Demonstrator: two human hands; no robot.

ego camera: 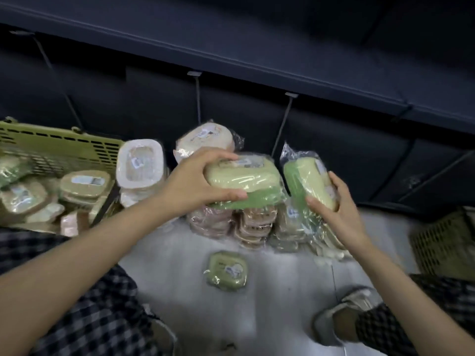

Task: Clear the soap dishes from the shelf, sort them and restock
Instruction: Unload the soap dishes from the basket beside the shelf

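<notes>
Two hands each grasp a wrapped soap dish: the left hand (198, 181) clamps a yellow-and-green dish (244, 182) lying flat atop the floor stacks (246, 224), the right hand (339, 201) holds a second green dish (305, 179) tilted on edge just beside it. More dishes fill the olive basket (59, 147) at left, and one small green dish (227, 270) lies alone on the grey floor (270, 317)

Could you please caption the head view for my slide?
Both hands, left hand and right hand, each hold a wrapped green soap dish above floor stacks.
</notes>
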